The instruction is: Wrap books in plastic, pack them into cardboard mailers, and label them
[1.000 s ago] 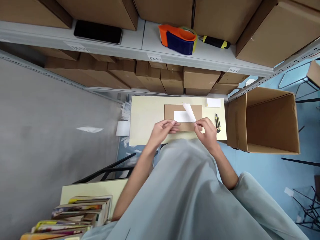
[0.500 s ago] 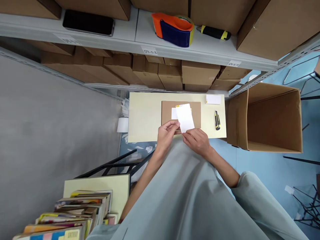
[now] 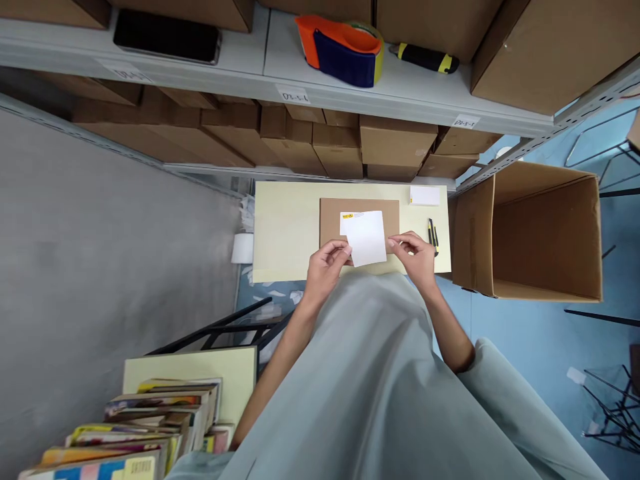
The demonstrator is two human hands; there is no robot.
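Note:
A white paper sheet (image 3: 367, 241), blank on the side facing me, is held at the near edge of the cream tabletop. My left hand (image 3: 326, 265) pinches its left edge between thumb and fingers. At the right edge of the sheet, my right hand (image 3: 416, 259) has thumb and fingertips pressed together; the exact contact is hard to see. Behind the sheet a flat brown cardboard box (image 3: 329, 221) lies on the tabletop. On it is a white label (image 3: 343, 225) with a yellow mark nearby, partly covered by the sheet.
A black-and-yellow utility knife (image 3: 433, 237) and a small white stack of labels (image 3: 425, 195) lie on the table (image 3: 285, 233). A large open carton (image 3: 547, 233) stands right. The shelf above holds a tape dispenser (image 3: 340, 53), phone (image 3: 167, 37), another knife (image 3: 427, 58) and boxes.
My right hand has moved right and slightly up, from the sheet's lower corner to its right edge. The sheet has turned from slanted to nearly square-on. My left hand has shifted slightly left.

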